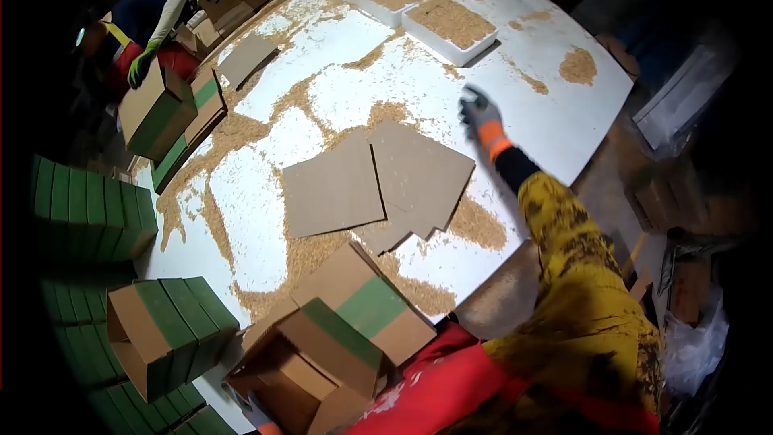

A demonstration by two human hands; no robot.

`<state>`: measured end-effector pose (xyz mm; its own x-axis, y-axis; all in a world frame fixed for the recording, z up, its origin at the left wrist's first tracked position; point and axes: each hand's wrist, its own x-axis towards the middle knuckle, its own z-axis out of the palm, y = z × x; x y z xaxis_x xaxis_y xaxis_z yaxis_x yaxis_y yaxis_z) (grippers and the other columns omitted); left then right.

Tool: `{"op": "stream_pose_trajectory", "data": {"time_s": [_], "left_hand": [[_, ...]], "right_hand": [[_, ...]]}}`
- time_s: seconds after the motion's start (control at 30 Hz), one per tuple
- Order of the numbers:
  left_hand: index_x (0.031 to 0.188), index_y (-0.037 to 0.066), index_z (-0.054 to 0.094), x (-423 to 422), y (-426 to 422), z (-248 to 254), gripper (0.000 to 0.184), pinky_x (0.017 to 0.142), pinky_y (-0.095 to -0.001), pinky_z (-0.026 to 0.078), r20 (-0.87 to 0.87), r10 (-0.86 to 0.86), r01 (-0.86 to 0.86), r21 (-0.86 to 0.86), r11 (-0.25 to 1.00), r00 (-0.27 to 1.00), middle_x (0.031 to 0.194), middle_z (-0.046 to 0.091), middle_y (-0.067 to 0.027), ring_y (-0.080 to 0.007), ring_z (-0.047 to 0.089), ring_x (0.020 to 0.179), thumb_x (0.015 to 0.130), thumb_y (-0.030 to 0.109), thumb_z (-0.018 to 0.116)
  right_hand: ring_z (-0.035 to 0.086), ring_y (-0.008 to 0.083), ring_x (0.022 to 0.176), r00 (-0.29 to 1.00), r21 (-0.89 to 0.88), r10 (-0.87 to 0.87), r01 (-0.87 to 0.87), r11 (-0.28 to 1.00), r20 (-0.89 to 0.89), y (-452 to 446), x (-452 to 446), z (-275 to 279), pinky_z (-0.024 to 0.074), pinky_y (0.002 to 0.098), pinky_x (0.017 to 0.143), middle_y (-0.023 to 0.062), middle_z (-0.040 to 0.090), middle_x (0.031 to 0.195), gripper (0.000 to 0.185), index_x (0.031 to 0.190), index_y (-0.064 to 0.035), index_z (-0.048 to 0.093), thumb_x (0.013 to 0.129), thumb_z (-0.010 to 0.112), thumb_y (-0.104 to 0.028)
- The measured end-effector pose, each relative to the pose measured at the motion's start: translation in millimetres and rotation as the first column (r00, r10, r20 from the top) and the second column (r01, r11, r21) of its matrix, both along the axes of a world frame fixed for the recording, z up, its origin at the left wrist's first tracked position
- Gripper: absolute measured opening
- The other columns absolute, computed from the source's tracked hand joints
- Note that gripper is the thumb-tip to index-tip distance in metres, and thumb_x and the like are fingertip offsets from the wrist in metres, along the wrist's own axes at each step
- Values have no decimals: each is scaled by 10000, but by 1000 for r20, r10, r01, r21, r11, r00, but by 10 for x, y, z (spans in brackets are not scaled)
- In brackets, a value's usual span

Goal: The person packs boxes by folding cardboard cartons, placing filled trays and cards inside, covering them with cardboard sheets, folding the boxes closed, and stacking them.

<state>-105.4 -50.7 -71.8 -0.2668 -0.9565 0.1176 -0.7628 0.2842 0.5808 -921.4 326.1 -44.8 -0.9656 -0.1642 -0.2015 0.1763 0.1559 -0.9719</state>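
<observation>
My right hand (483, 115), in a grey glove with an orange cuff, reaches out over the white table with its fingers apart and nothing in them. Below it and to the left lie several flat cardboard sheets (334, 185), overlapping on the shavings. Close to my body an open cardboard box (334, 346) with a green band stands tilted, its opening towards me. At the box's lower left edge my left hand (256, 415) grips it; most of that hand is hidden. A flattened, green-banded part of cardboard (370, 298) lies just behind the box.
Two white trays of wood shavings (451, 24) stand at the far side of the table (555, 129). Loose shavings (578, 67) are scattered around. Stacked green-banded boxes (173, 330) fill the left side. A co-worker (145, 24) handles a box (157, 109) at upper left.
</observation>
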Motion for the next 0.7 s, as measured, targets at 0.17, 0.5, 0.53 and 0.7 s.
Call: {"op": "stream_pose_trajectory", "data": {"time_s": [0.17, 0.5, 0.53, 0.7], "left_hand": [[1365, -85, 319, -1571, 973, 1206, 547, 1084, -364, 259, 363, -183, 203, -17, 979, 914, 1428, 333, -231, -310, 352, 1300, 957, 234, 493], [1341, -73, 365, -1745, 1009, 1220, 551, 1046, -357, 303, 115, 11, -42, 266, 963, 993, 1382, 388, -214, -296, 403, 1233, 937, 262, 531], [1338, -71, 369, -1737, 981, 1200, 550, 1042, -356, 308, 112, 15, -46, 274, 961, 994, 1377, 394, -211, -294, 408, 1226, 935, 265, 533], [1326, -63, 393, -1638, 835, 1097, 546, 1020, -353, 333, 68, 25, -44, 296, 954, 997, 1352, 423, -198, -285, 433, 1191, 929, 280, 545]], "right_hand": [[573, 345, 1049, 815, 340, -44, 289, 895, -578, -225, -1570, -624, 456, 382, 913, 187, 608, 1123, 603, 1303, -108, 471, 793, 671, -360], [620, 312, 923, 808, 694, 294, 186, 696, -510, 296, -1097, -467, 489, 398, 798, 128, 657, 978, 367, 1081, -119, 542, 812, 658, -340], [625, 307, 893, 786, 663, 280, 209, 719, -552, 496, -817, -528, 492, 397, 786, 123, 659, 938, 358, 1064, -124, 549, 806, 663, -345], [637, 201, 727, 895, 690, 254, 79, 720, -367, 1551, 918, -402, 516, 308, 665, 54, 645, 829, 330, 1026, -92, 587, 782, 727, -264]]}}
